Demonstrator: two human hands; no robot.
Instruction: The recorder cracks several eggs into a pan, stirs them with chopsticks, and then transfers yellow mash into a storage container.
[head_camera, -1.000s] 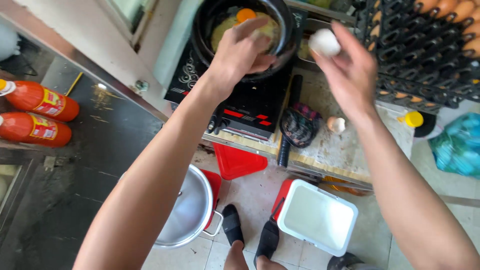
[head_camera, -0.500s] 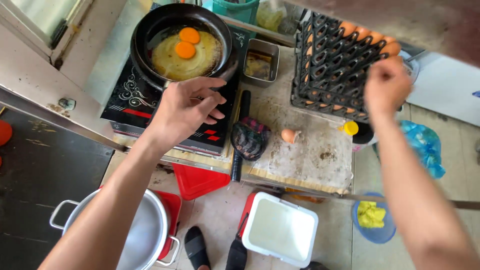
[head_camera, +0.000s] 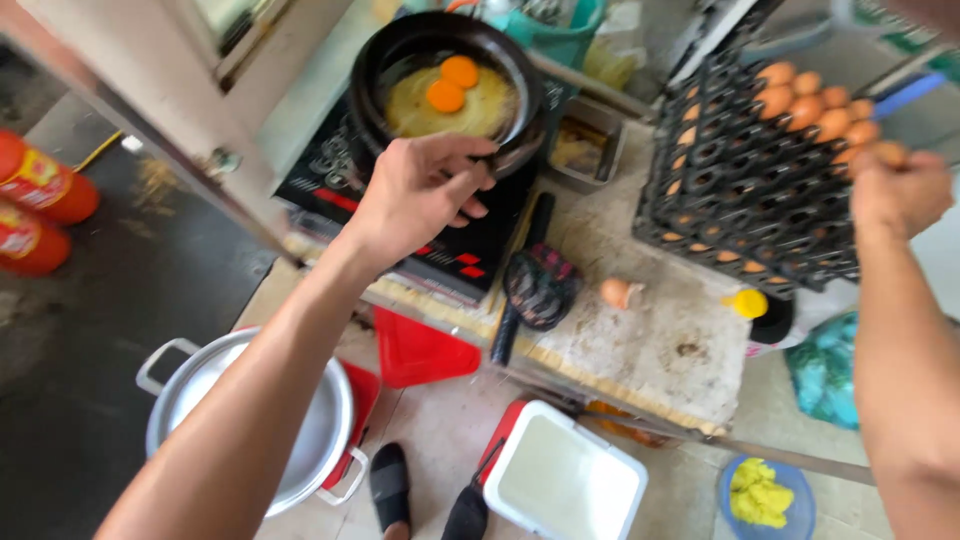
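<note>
At the little stone counter (head_camera: 640, 330), the person stood over a black frying pan (head_camera: 445, 85) set on a black induction hob (head_camera: 400, 200). Two orange yolks (head_camera: 452, 85) lay side by side in pale, runny white, so the cracking looked half done, to my eye. The left hand (head_camera: 420, 195) hovered at the pan's near rim, fingers loosely curled and holding nothing I could make out. The right hand (head_camera: 895, 190) was over at the black egg crates (head_camera: 750, 190), closed around something at the edge of the brown eggs (head_camera: 810, 100); blurred as it was, I could not tell whether an egg sat in that grip. A lone egg (head_camera: 618, 292) lay on the counter beside a dark cloth (head_camera: 540, 285). Bringing another egg across would have called for a gentle hold and a crack over the pan.
</note>
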